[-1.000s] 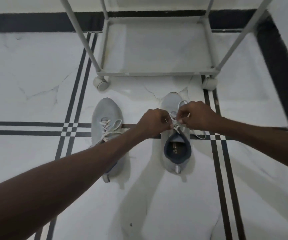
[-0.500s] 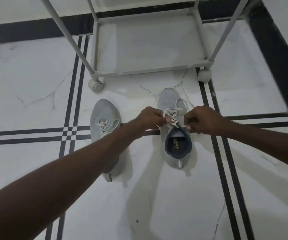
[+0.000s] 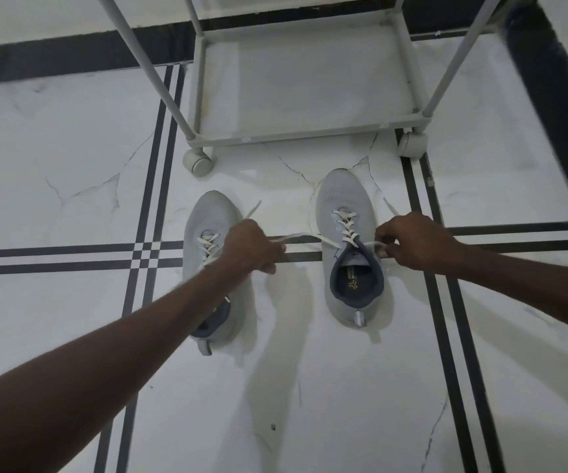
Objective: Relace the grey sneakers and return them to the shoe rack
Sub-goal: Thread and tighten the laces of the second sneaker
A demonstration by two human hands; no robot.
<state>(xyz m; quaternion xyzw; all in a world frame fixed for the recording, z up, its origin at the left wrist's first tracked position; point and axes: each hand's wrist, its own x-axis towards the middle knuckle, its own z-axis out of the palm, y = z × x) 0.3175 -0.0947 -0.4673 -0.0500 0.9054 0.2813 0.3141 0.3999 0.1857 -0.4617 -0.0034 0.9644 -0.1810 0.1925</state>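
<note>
2 grey sneakers stand side by side on a white marble floor (image 3: 71, 165), toes pointing toward a wheeled shoe rack (image 3: 303, 138) just beyond. The left hand (image 3: 251, 249) and right hand (image 3: 408, 242) each grip an end of the right sneaker (image 3: 347, 247)'s white lace (image 3: 304, 237), stretched sideways. The left sneaker (image 3: 209, 233) seems laced, partly hidden by the forearm.

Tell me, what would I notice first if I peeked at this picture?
You would first see two hands pulling a white lace tight, out to both sides of the right sneaker. The left hand grips one end over the left sneaker, and the right hand grips the other end. Just beyond the toes stands a pale rack on wheels, its bottom shelf bare.
</note>
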